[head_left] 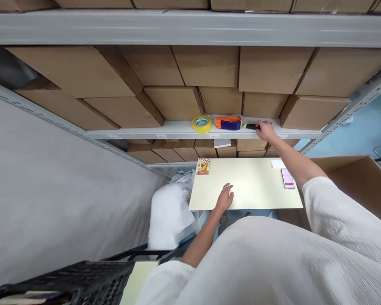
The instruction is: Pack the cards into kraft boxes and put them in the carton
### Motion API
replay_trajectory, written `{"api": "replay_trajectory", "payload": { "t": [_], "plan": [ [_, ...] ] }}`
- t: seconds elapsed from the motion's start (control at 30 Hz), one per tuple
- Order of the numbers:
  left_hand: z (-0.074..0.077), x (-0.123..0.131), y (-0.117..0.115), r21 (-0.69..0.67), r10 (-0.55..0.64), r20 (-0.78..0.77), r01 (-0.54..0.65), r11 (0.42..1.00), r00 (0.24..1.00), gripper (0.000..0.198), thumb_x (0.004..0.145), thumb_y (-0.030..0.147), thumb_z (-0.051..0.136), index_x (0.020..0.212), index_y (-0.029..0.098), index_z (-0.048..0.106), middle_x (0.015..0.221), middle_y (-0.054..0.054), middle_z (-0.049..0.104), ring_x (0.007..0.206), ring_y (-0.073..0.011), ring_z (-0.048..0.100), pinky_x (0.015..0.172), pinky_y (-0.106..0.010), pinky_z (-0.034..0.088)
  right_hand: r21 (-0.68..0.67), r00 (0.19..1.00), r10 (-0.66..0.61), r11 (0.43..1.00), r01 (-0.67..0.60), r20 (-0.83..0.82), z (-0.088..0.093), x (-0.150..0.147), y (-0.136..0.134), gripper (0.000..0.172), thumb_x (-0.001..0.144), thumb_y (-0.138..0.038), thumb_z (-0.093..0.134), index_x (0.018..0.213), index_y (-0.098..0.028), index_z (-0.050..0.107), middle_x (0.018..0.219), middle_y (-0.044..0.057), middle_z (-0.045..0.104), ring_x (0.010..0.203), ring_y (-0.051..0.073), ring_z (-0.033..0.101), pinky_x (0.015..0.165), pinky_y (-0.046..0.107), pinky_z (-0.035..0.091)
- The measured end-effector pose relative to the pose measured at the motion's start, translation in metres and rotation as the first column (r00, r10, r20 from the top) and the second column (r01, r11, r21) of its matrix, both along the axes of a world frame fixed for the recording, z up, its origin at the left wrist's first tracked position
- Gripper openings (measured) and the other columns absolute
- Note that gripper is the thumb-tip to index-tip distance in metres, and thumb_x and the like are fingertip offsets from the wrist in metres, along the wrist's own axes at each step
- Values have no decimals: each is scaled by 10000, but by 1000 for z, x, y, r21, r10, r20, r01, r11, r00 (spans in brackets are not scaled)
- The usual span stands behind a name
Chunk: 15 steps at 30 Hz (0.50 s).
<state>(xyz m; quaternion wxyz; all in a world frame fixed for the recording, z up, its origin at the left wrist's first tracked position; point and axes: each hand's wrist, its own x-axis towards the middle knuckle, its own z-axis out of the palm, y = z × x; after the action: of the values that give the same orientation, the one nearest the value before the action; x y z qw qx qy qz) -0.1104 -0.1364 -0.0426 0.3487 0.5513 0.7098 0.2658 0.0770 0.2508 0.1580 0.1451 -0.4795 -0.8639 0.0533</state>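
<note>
My right hand (pixel 266 129) reaches up to the grey shelf ledge (pixel 165 128) and closes on a small yellow-and-black tool (pixel 250 126), perhaps a box cutter. Just left of it on the ledge lie an orange-and-blue tape dispenser (pixel 228 122) and a yellow tape roll (pixel 202 123). My left hand (pixel 225 197) rests flat, fingers spread, on the pale cream table (pixel 250 186), holding nothing.
A colourful card (pixel 203 166), a white slip (pixel 277 164) and a pink phone (pixel 287 178) lie on the table. Brown cartons (pixel 206 65) fill the shelves. White bags (pixel 171 212) sit left of the table, a black crate (pixel 79 281) lower left, an open carton (pixel 358 182) right.
</note>
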Motion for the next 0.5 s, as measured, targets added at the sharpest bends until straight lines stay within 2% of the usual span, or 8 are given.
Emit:
{"api": "replay_trajectory", "payload": {
  "t": [0.17, 0.27, 0.4, 0.5],
  "plan": [
    [-21, 38, -8, -13, 34, 49, -33, 999, 998, 442, 1019, 188, 532, 1439, 221, 669, 1682, -142, 514, 1273, -227, 724, 1221, -445, 528, 30, 996, 43, 999, -41, -80, -6, 15, 0, 290, 962, -348, 595, 1183, -175, 665, 1219, 213, 734, 1149, 413, 538, 1030, 549, 401],
    [-31, 57, -3, 1, 10, 71, -11, 1000, 997, 438, 1013, 201, 536, 1430, 223, 669, 1677, -152, 514, 1324, -253, 702, 1218, -480, 531, 50, 981, 31, 998, -22, -191, -13, 39, -14, 255, 934, -358, 647, 1140, -208, 634, 1160, 185, 736, 1099, 395, 543, 989, 516, 422],
    [-35, 75, 20, 66, -53, 78, 48, 997, 996, 450, 1003, 213, 556, 1441, 232, 659, 1656, -151, 536, 1488, -279, 590, 1278, -508, 469, 5, 948, -90, 995, 96, -306, -33, 81, -56, 242, 882, -320, 673, 1100, -236, 608, 1106, 138, 720, 1044, 353, 561, 915, 453, 454],
    [-31, 84, 41, 73, -92, 71, 87, 994, 993, 455, 1004, 210, 548, 1446, 234, 656, 1652, -150, 537, 1486, -277, 590, 1287, -509, 456, -84, 922, -189, 982, 170, -339, -65, 111, -98, 227, 845, -310, 681, 1043, -248, 588, 1060, 109, 706, 992, 322, 578, 861, 413, 465]
  ]
}}
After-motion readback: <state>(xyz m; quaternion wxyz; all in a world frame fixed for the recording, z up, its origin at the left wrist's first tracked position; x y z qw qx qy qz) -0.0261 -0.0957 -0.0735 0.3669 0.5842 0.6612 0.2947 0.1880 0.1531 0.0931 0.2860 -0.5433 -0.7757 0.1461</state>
